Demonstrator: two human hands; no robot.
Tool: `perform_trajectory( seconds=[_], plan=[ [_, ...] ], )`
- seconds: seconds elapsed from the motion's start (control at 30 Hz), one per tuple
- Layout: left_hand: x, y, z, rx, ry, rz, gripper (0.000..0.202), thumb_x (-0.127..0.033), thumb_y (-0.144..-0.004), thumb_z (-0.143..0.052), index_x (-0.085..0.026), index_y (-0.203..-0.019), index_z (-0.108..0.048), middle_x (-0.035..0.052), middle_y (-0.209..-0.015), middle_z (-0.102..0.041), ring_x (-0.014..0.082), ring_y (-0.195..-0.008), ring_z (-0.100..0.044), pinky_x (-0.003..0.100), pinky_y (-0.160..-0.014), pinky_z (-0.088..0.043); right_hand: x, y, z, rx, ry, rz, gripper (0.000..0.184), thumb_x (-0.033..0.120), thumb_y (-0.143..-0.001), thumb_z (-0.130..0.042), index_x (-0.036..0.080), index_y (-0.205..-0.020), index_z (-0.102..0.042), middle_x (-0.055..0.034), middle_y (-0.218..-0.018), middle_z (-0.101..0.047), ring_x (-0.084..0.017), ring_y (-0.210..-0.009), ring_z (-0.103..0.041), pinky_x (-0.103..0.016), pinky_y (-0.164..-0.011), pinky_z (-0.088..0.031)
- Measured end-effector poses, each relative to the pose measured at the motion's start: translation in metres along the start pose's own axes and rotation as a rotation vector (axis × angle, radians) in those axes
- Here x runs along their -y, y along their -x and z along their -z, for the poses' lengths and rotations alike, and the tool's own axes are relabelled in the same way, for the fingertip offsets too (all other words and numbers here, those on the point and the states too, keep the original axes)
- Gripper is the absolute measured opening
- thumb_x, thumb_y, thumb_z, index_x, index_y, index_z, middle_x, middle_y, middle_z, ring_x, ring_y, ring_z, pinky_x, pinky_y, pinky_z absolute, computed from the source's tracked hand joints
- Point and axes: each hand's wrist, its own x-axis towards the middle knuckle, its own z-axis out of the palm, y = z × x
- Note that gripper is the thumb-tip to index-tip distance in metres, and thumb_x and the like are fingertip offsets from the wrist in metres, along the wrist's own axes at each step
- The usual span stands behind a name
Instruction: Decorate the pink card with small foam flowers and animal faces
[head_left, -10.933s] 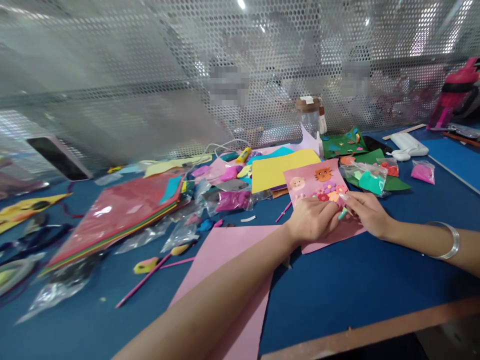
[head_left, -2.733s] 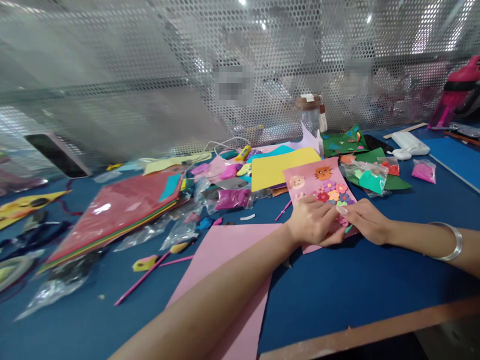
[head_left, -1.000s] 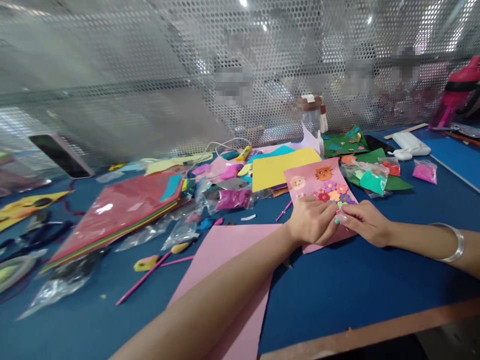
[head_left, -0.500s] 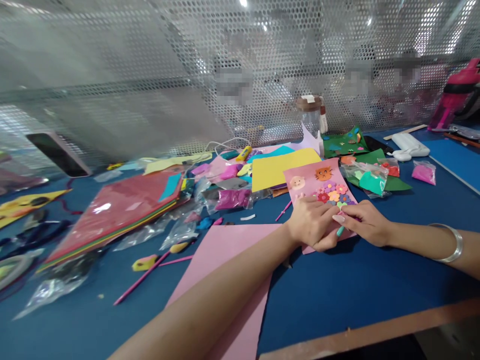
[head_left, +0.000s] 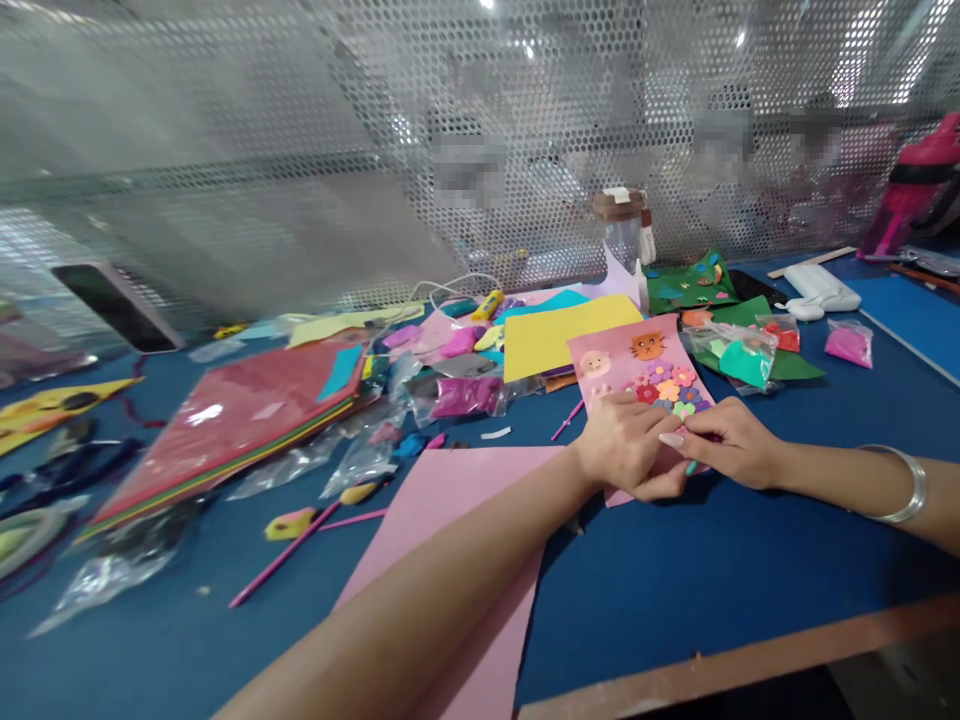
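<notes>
A pink card [head_left: 630, 349] with a pig face, an orange cat face and several clay flowers [head_left: 667, 382] lies under and between my hands. My left hand [head_left: 634, 447] is closed, knuckles up, over the card's lower left part. From the right, my right hand [head_left: 731, 440] meets it with fingers pinched together, its thumb against the left hand. A small teal piece [head_left: 691, 468], apparently clay, shows between the fingertips of both hands. Most of it is hidden. Beneath my left forearm lies a larger pink sheet [head_left: 480, 490].
Yellow paper [head_left: 570, 332] lies behind the card. Bags of green clay [head_left: 746, 364] and pink clay [head_left: 848, 343] sit to the right, with a white case [head_left: 821, 285]. On the left are coloured sheets [head_left: 247, 410] and pink tools [head_left: 285, 553]. A jar [head_left: 621, 225] stands behind.
The teal piece has shifted slightly right and down, and less of it shows between my fingers. Both hands stay over the card with only small finger movement.
</notes>
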Motion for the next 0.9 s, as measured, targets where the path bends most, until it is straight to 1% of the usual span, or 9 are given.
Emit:
perform_trajectory(
  seconds=[0.13, 0.27, 0.53, 0.7, 0.9],
  plan=[
    [0.0005, 0.0004, 0.0002, 0.011, -0.034, -0.031, 0.030, -0.034, -0.074, -0.037, -0.018, -0.049, -0.035, -0.0043, -0.038, -0.042, 0.0079, -0.033, -0.036, 0.025, -0.036, -0.025, -0.0002, -0.0007, 0.0002, 0.010, 0.003, 0.015, 0.045, 0.032, -0.085, -0.040, 0.014, -0.044, -0.033, 0.0055, -0.043, -0.026, -0.003, -0.040, -0.025, -0.016, -0.040, -0.022],
    [0.0002, -0.0001, 0.0011, 0.019, -0.039, -0.045, 0.030, -0.032, -0.076, -0.035, -0.018, -0.049, -0.036, -0.0044, -0.039, -0.042, 0.0077, -0.033, -0.037, 0.024, -0.037, -0.025, -0.0001, -0.0006, 0.0003, 0.019, 0.018, 0.008, 0.045, 0.033, -0.084, -0.040, 0.014, -0.044, -0.033, 0.0056, -0.043, -0.025, -0.003, -0.040, -0.025, -0.017, -0.040, -0.021],
    [0.0003, 0.0002, 0.0011, 0.014, -0.018, -0.055, 0.028, -0.028, -0.076, -0.034, -0.018, -0.050, -0.036, -0.0035, -0.039, -0.043, 0.0084, -0.033, -0.036, 0.025, -0.037, -0.023, 0.0005, 0.0002, 0.0012, 0.040, -0.006, -0.010, 0.044, 0.034, -0.085, -0.038, 0.013, -0.047, -0.037, 0.0053, -0.045, -0.028, -0.003, -0.042, -0.026, -0.016, -0.042, -0.023],
    [0.0009, 0.0013, 0.0008, 0.004, -0.042, -0.077, 0.029, -0.027, -0.077, -0.032, -0.018, -0.050, -0.036, -0.0029, -0.039, -0.042, 0.0088, -0.034, -0.035, 0.025, -0.038, -0.023, -0.0008, 0.0001, 0.0010, 0.040, -0.021, -0.016, 0.044, 0.035, -0.087, -0.035, 0.013, -0.050, -0.043, 0.0048, -0.047, -0.031, -0.004, -0.044, -0.028, -0.016, -0.044, -0.024],
    [-0.0002, 0.0004, 0.0022, 0.033, -0.032, -0.062, 0.024, -0.023, -0.075, -0.034, -0.018, -0.052, -0.036, -0.0036, -0.039, -0.042, 0.0085, -0.034, -0.036, 0.025, -0.038, -0.025, -0.0006, -0.0004, 0.0009, 0.056, 0.002, -0.036, 0.043, 0.034, -0.085, -0.038, 0.013, -0.048, -0.041, 0.0050, -0.045, -0.030, -0.004, -0.043, -0.026, -0.017, -0.041, -0.022]
  ],
)
